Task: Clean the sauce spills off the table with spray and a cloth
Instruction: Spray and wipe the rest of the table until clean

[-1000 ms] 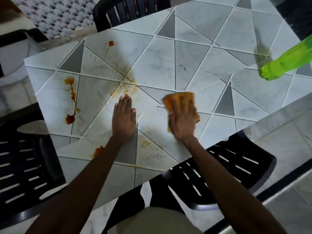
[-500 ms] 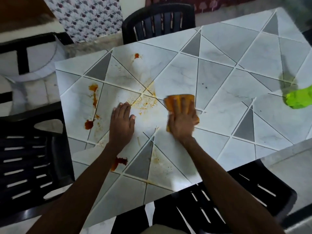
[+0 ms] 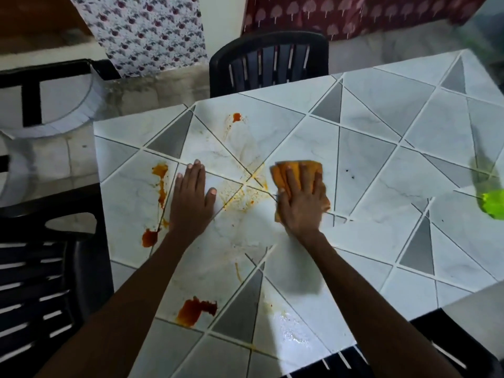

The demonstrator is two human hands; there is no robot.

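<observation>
Green spray bottle (image 3: 492, 207) blurred and cut off at right edge. Cloth (image 3: 293, 170) mostly covered by right hand (image 3: 300, 203). Near chair (image 3: 431, 334) clipped by bottom edge.

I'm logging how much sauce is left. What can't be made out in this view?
Head view:
- Green spray bottle: blurred, cut off by the right edge.
- Table under the orange cloth and right hand: hidden by them.
- Table under the left hand: covered.
- Dark specks beside the cloth: too small to identify.
</observation>
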